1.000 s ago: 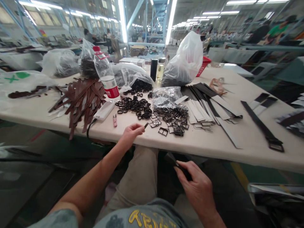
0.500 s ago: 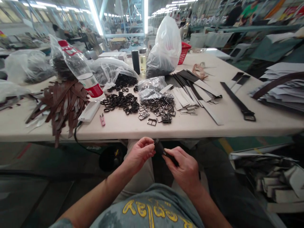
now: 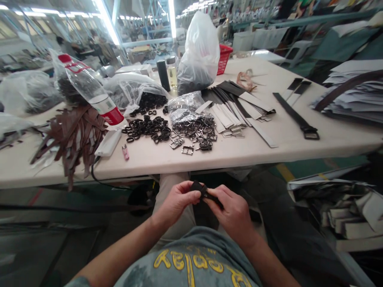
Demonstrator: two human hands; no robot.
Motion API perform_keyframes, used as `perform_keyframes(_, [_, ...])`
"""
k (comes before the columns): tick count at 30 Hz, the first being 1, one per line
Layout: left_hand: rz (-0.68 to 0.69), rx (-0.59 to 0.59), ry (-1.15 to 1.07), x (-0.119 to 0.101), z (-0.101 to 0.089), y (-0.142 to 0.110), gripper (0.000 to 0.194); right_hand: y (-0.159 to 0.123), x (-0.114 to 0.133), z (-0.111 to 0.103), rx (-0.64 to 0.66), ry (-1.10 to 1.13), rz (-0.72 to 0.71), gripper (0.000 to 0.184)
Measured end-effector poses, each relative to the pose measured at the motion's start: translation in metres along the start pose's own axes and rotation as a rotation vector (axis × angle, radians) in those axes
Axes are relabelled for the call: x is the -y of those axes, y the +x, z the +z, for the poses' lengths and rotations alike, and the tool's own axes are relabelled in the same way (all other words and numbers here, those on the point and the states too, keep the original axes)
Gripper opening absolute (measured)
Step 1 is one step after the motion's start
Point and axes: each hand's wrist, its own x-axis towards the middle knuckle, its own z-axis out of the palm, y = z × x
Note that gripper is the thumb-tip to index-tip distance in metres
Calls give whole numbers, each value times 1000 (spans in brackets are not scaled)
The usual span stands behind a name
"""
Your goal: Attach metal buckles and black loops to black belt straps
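Above my lap, in front of the table edge, both hands meet on a short black strap (image 3: 197, 186). My left hand (image 3: 178, 200) pinches its far end between thumb and fingers. My right hand (image 3: 231, 209) grips the other end, thumb on top, and hides much of it. A narrow band seems to cross the strap between the hands; its details are too small to tell. On the table beyond lie a heap of metal buckles (image 3: 196, 137), a pile of small black loops (image 3: 148, 128) and a stack of black and white strips (image 3: 233, 115).
Brown strips (image 3: 72, 137) hang over the table's front edge at left, beside a plastic bottle (image 3: 95, 93), a white power bank-like block (image 3: 109, 142) and pink snips (image 3: 125, 152). A buckled black strap (image 3: 295, 113) lies at right. A bin of pieces (image 3: 344, 219) stands low at right.
My left fingers have moved right, closer to my right hand, with the thumb now over the strap. The strap's far end now shows wider and flatter. The view has shifted slightly.
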Motion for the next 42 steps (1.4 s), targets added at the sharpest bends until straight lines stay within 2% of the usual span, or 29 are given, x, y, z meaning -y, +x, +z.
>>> perform_keyframes(2, [128,-23,146,3,1,0,25,-1,-2,4,-17,69,98,16])
perform_keyframes(4, [278,6,327,0,0,0,19,0,-4,4,3,181,194,30])
perform_keyframes(6, [412,78,500,-4,1,0,16,4,-4,2,88,321,230,35])
perform_keyframes(8, [493,137,623,-9,1,0,17,9,-5,0,195,437,230,27])
perform_keyframes(10, [520,146,652,-12,1,2,18,13,-6,0,259,493,256,21])
perform_keyframes(14, [529,69,561,-23,-6,11,20,12,-12,3,295,484,358,28])
perform_keyframes(16, [544,61,608,-30,-13,21,23,9,-15,6,299,479,399,30])
perform_keyframes(19, [622,31,909,-42,-26,47,29,6,-18,7,239,454,441,32])
perform_keyframes(23, [713,-127,1425,-48,-42,86,36,4,-21,5,145,425,471,32])
perform_keyframes(26, [733,-116,1620,-44,-48,96,49,3,-22,3,117,431,474,32])
perform_keyframes(28, [763,-95,1654,-39,-50,94,48,1,-22,4,102,432,482,32])
perform_keyframes(32, [810,-130,1587,-32,-53,82,20,0,-26,7,77,452,532,35])
perform_keyframes(35, [786,-193,1403,-34,-55,76,13,1,-30,10,64,512,582,38])
perform_keyframes(37, [691,-265,1141,-36,-53,71,10,4,-32,12,54,573,624,40])
perform_keyframes(39, [519,-303,766,-38,-48,65,14,10,-30,14,49,658,666,42])
perform_keyframes(42, [265,-229,280,-36,-34,52,24,21,-22,17,58,838,720,44])
